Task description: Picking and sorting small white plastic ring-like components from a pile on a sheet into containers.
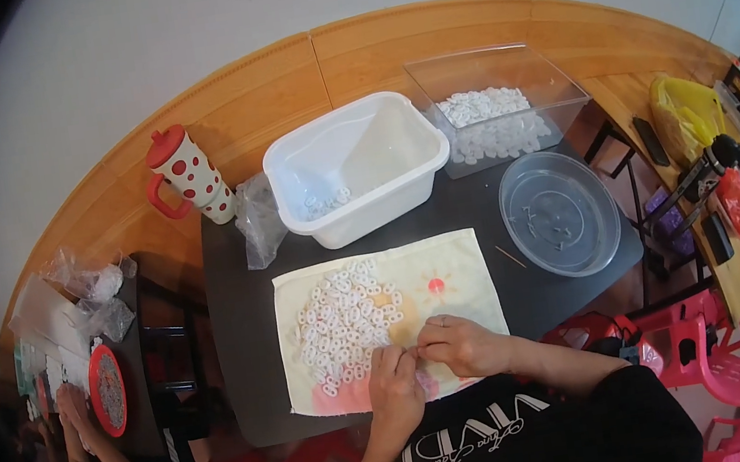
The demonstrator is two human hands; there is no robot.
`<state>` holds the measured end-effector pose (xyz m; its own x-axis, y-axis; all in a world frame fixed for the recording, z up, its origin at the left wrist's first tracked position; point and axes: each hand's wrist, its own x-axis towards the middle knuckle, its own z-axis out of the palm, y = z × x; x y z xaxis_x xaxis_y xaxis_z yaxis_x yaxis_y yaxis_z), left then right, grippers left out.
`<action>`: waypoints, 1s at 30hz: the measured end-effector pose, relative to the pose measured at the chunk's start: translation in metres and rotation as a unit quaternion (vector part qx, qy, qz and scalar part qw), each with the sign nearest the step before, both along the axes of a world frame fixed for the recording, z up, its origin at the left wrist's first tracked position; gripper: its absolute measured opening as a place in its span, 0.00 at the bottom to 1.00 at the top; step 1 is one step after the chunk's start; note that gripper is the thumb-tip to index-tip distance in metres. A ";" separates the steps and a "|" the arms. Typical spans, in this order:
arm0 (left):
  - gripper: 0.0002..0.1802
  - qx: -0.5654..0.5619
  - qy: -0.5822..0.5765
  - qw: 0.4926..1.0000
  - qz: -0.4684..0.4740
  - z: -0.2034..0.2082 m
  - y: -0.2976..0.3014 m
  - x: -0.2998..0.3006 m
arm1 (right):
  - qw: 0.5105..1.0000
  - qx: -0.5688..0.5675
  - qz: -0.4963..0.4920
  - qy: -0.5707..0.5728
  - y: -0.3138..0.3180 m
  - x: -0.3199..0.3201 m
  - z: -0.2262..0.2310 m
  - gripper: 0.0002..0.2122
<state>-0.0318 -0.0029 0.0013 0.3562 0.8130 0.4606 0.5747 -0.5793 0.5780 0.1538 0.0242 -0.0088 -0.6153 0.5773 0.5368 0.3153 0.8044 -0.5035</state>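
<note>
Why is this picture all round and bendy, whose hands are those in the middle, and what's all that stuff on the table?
There's no robot here. A person wears a camera on their head, looking down, and its very wide lens bends straight edges. The left hand and right hand are that person's own. They meet near the front edge of a pale towel, fingertips close together; whatever they may be holding is too small to make out. Beside them is a pile of small white rings. Around the towel, on the dark table, are a white tub, a clear box with white pieces inside, a round clear plastic piece and a red-spotted cup.
</note>
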 end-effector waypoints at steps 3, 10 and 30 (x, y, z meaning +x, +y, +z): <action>0.08 -0.005 -0.014 1.000 -0.006 0.000 0.002 0.000 | 1.000 0.009 -0.004 -0.003 0.002 0.000 0.001 0.08; 0.10 0.006 0.017 1.000 -0.011 -0.004 0.003 0.001 | 0.999 0.031 -0.005 -0.028 0.001 0.000 -0.001 0.07; 0.17 0.041 -0.117 0.992 -0.002 -0.014 -0.010 -0.011 | 0.861 0.332 -0.365 0.120 0.104 0.086 0.192 0.05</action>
<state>-0.0433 -0.0127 -0.0124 0.2353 0.7683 0.5953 0.4281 -0.6318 0.6461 0.2394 0.1282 0.1832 -0.0439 0.2798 0.9590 0.8102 0.5716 -0.1297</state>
